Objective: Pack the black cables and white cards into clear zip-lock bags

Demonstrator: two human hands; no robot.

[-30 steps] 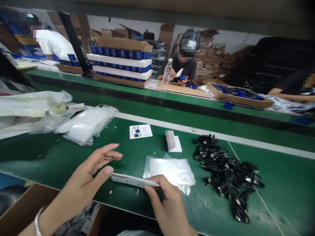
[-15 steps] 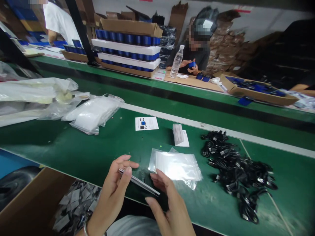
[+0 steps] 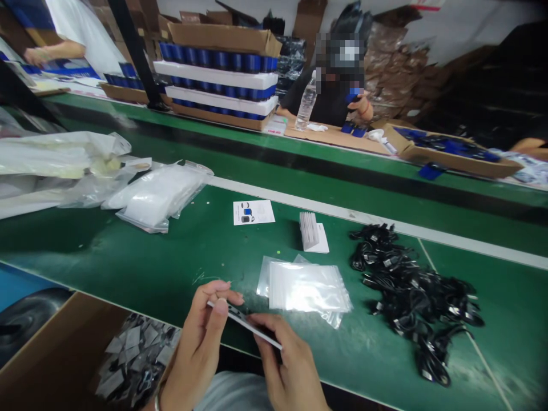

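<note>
Both hands hold one flat sealed plastic bag (image 3: 246,324) edge-on over the near edge of the green table (image 3: 128,257). My left hand (image 3: 201,342) pinches its left end between thumb and fingers. My right hand (image 3: 286,365) grips its right end. Just beyond lies a small stack of empty zip bags (image 3: 306,288). A heap of black coiled cables (image 3: 411,297) sits to the right. A printed card (image 3: 253,212) and a stack of white folded leaflets (image 3: 312,234) lie further back.
A cardboard box (image 3: 64,342) with several filled bags (image 3: 137,359) stands below the table at the left. Packs of clear bags (image 3: 158,197) and plastic wrapping (image 3: 55,160) lie at the left. Across the belt (image 3: 299,171), a person (image 3: 338,85) handles blue items beside a water bottle (image 3: 307,103) and stacked trays (image 3: 218,74).
My right hand has closed on the right end of the bag, which it had let go half a second ago. The bag has tilted edge-on and come nearer to me.
</note>
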